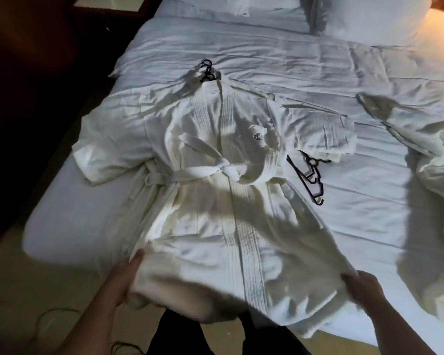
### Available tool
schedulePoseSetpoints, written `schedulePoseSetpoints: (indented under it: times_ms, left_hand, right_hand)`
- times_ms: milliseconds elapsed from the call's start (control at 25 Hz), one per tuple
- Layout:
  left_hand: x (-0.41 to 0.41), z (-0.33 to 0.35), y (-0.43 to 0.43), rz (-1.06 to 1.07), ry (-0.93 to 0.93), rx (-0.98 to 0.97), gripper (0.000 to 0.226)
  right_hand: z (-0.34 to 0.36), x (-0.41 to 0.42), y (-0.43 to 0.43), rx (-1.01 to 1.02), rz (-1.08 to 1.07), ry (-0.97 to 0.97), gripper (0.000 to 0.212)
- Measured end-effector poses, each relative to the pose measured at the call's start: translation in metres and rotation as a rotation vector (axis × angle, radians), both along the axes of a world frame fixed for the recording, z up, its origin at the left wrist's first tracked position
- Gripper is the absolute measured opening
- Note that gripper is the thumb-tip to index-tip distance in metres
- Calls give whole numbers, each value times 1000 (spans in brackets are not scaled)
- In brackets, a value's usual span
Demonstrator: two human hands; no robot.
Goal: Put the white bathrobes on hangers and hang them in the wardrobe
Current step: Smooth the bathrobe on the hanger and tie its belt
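Bathrobe (215, 201) lengthwise on bed (318, 73), collar far, hem near, left hand (127, 283) and right hand (364, 290) clutching hem corners

Bed (267, 47) and floor (23, 290)
You face the white bed, its cover rumpled, pillows (369, 19) at its head; a thin dark cable (49, 311) lies on the beige floor, lower left

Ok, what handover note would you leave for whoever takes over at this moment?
Left hand grips the near hem of the belted bathrobe, spread on the bed; right hand grips the hem's other corner.
Done, it seems: hanger hooks show at its collar; spare hangers lie by its sleeve.
Second bathrobe lies crumpled at the bed's right, no hanger seen in it.
Left: hang both in the wardrobe, which is out of view.
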State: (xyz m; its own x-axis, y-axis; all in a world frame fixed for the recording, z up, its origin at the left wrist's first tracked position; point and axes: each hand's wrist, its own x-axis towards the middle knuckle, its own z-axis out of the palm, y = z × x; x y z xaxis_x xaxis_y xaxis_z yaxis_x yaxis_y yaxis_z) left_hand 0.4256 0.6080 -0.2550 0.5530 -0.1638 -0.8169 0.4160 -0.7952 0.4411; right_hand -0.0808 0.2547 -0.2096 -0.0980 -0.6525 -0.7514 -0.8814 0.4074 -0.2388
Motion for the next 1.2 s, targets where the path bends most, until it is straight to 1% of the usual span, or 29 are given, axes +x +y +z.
schedulePoseSetpoints:
  times_ms: [40,120,160,200,240,280,320,360,400,440,480,520,560,640,680,720,760,800,840,880,920,960,1000,1040,1080,1120,1160,1200]
  left_hand:
    - [8,-6,8,-157,-112,130,66]
    - [12,-14,10,-494,-255,385,51]
    - [5,-17,7,-624,-328,492,52]
    - [-10,-11,-3,-654,-370,532,55]
    - [-26,-13,-14,-637,-396,469,56]
    - [-45,-12,-30,-632,-409,362,49]
    - [-67,-9,-47,-673,-413,197,38]
    - [-93,-7,-66,-735,-412,50,35]
    - [-117,-12,-82,-797,-416,-56,39]
    - [-137,-12,-102,-850,-424,-86,41]
    - [-151,-15,-121,-870,-436,-77,42]
    - [-160,-19,-137,-873,-449,-26,44]
    - [-166,-23,-152,-894,-470,37,48]
    - [-168,-27,-172,-965,-490,137,52]
    - [-169,-26,-179,-1007,-489,150,50]
    - [-172,-25,-183,-1067,-460,141,45]
    - [-178,-21,-186,-1129,-389,130,38]
    - [-184,-16,-187,-1191,-300,117,33]
    - [-189,-10,-189,-1236,-210,102,32]
    - [-189,-6,-191,-1247,-147,89,34]
    - [-186,-2,-195,-1229,-149,78,36]
    - [-179,0,-203,-1181,-215,40,36]
    - [-171,2,-212,-1117,-364,-31,34]
    - [-162,3,-226,-1047,-552,-144,27]
    - [-153,6,-244,-977,-734,-253,15]
    - [-145,6,-266,-935,-884,-346,8]
    - [-136,6,-291,-913,-994,-382,26]
    - [-127,4,-319,-914,-1046,-365,47]
  right_hand:
    - [-8,-10,-2,-33,83,134,53]
    - [-24,-13,2,96,279,288,67]
    - [-19,1,12,151,296,357,69]
    - [-12,23,23,124,294,425,64]
    - [-8,46,33,19,325,434,55]
    - [-5,71,43,-113,400,360,44]
    - [-7,95,54,-178,475,230,32]
    - [-12,120,69,-168,556,91,26]
    - [-21,141,84,-102,615,4,30]
    - [-35,157,96,-51,660,-19,40]
    - [-46,171,104,-62,704,5,51]
    - [-57,181,108,-93,748,55,59]
    - [-65,188,110,-119,794,107,58]
    - [-71,195,108,-142,875,142,40]
    - [-73,193,107,-123,904,105,34]
    - [-71,188,106,-80,936,45,30]
    - [-70,179,104,21,976,-20,28]
    - [-69,167,101,164,1019,-80,25]
    - [-67,155,95,315,1026,-158,19]
    - [-63,142,87,411,979,-245,15]
    - [-59,131,75,430,873,-315,18]
    - [-52,125,59,427,723,-345,20]
    - [-43,124,41,419,532,-388,19]
    - [-37,125,20,384,326,-431,16]
    - [-39,125,-3,299,113,-463,13]
    - [-40,127,-28,156,-68,-467,12]
    - [-47,130,-55,1,-209,-455,14]
    - [-53,135,-81,-151,-276,-421,18]
